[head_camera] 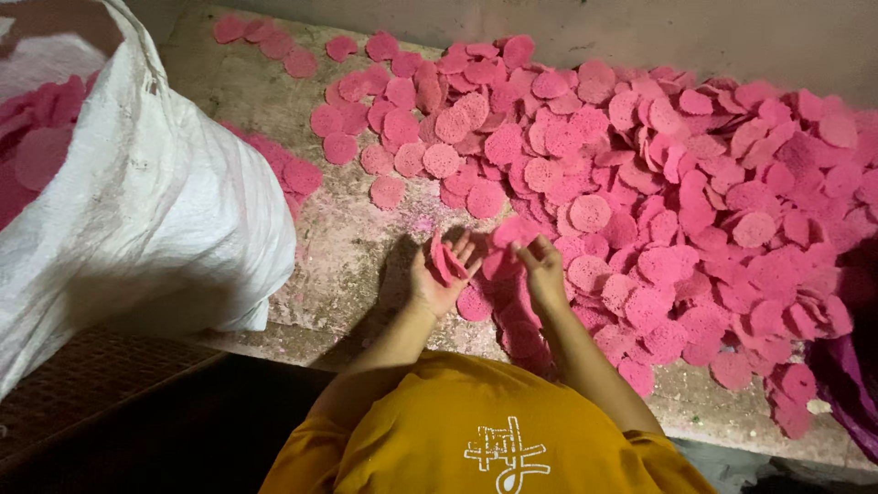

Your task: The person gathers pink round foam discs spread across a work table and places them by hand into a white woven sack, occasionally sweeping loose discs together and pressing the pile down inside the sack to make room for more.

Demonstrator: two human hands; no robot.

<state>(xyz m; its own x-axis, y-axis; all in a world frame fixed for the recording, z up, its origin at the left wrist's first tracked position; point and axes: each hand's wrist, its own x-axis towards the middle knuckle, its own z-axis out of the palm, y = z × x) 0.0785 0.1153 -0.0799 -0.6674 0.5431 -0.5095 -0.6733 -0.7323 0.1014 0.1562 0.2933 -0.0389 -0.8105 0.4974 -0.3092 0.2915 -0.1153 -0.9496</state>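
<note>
We see the heap of round pink wafer discs (pixel 658 192) on the rough concrete slab (pixel 357 242), right of the white woven plastic sack (pixel 155 201).

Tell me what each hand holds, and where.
The left hand cups a few pink discs on edge in its palm. The right hand pinches one disc by its rim.

Two hands (pixel 445 274), one white sack (pixel 155 201), pink discs (pixel 677 192) too many to count

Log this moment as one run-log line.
left hand: holds pink discs | right hand: on disc pile | white sack: left
</note>
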